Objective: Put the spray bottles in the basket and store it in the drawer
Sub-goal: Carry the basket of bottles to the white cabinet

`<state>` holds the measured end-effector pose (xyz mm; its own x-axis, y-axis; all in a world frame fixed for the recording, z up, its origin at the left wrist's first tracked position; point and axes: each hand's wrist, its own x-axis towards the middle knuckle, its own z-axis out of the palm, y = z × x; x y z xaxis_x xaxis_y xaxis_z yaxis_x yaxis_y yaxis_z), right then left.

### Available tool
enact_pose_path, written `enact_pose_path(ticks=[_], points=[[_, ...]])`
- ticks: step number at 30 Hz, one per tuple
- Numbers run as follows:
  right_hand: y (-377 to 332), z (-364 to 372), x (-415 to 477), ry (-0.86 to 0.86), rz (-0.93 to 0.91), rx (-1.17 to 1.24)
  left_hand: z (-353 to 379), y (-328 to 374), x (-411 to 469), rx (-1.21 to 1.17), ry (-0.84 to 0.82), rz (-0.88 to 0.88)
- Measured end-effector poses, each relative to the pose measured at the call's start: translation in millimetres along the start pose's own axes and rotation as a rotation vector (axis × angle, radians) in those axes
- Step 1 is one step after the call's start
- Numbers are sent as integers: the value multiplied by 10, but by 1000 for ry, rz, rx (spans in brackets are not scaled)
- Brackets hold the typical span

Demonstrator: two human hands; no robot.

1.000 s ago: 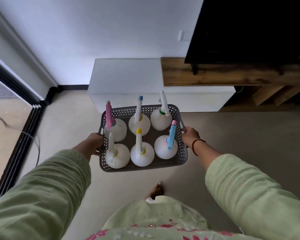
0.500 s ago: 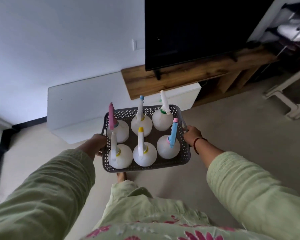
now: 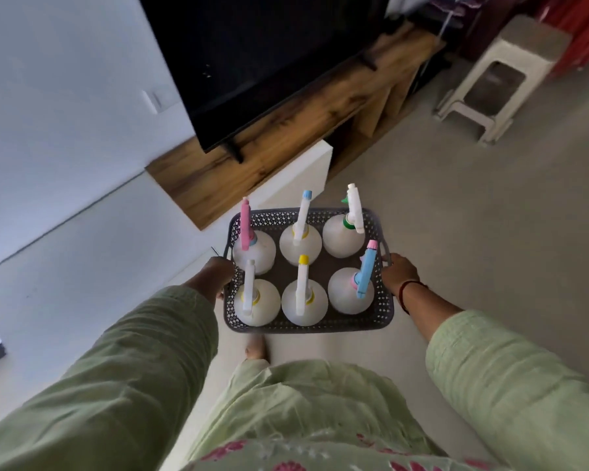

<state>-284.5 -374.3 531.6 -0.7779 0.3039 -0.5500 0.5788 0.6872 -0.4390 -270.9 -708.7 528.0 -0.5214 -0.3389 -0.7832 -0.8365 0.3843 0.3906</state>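
Observation:
I carry a grey perforated basket (image 3: 320,323) in the air in front of me, above the floor. Several white spray bottles (image 3: 303,304) stand upright inside it in two rows, with pink, blue, white, yellow and light-blue spray heads. My left hand (image 3: 215,274) grips the basket's left handle and my right hand (image 3: 398,272) grips its right handle. Both arms wear light green sleeves. No drawer front shows clearly.
A low white cabinet (image 3: 82,232) stands along the wall at the left. A wooden TV unit (image 3: 286,137) with a black television (image 3: 259,59) lies ahead. A grey plastic stool (image 3: 500,79) stands at the upper right. Beige floor (image 3: 490,215) spreads to the right.
The view has swung to the right and tilted: the cabinet and television slid left, and a stool came into sight. Both hands keep the same hold on the basket.

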Motion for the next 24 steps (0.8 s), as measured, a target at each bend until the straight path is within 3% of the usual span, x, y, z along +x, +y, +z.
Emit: enact_pose_path(ticks=[14,24], points=[[466,693,475,116,367,231,404,1026,1357,355,-205,150],[1290,1908,1459,210,498,337,1568,759,2977,460,-252,210]])
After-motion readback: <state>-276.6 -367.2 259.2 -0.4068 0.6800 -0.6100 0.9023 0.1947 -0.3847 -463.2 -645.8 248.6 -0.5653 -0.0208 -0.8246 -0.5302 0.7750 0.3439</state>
